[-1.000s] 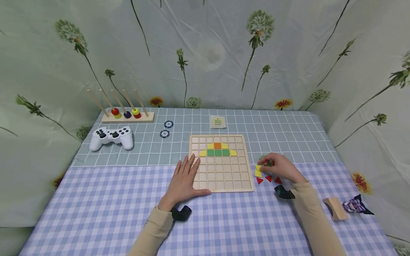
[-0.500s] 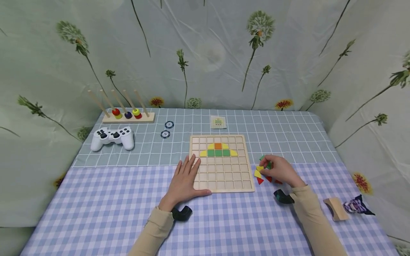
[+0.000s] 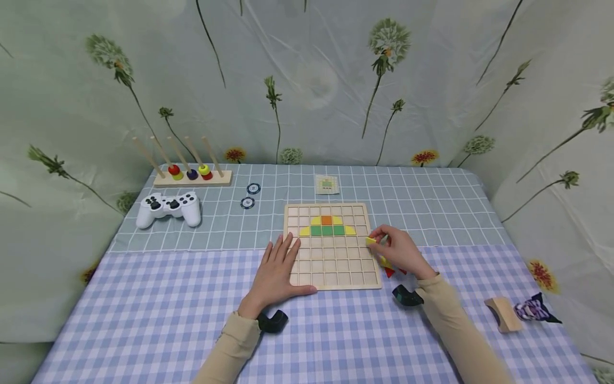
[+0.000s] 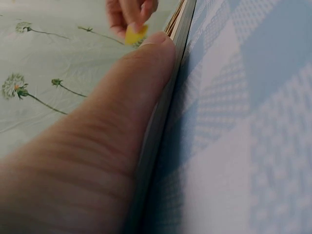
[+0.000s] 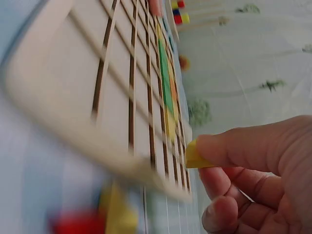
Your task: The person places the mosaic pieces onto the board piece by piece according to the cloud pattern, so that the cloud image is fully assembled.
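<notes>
My right hand (image 3: 399, 250) pinches a small yellow tile (image 5: 196, 155) between thumb and fingers, over the right edge of a wooden grid board (image 3: 331, 261). My left hand (image 3: 274, 272) lies with fingers spread across the board's lower left corner, its thumb (image 4: 155, 48) along the near edge. Set in the board's upper rows are an orange square (image 3: 326, 220), a row of green squares (image 3: 327, 230) and yellow pieces (image 3: 304, 231) at the ends. Beside the board, partly hidden by my right hand, lie red triangles (image 3: 389, 272) and another yellow piece (image 5: 119, 214).
A small pattern card (image 3: 326, 184) lies behind the board. To the left are two round chips (image 3: 247, 202), a white game controller (image 3: 169, 208) and a peg stand (image 3: 192, 180) with coloured beads. A wooden block (image 3: 503, 314) and a purple-black wrapped item (image 3: 532, 309) sit at far right.
My right hand has lifted a yellow tile from the loose pieces and carried it left to the board's right edge. The left hand stays in place.
</notes>
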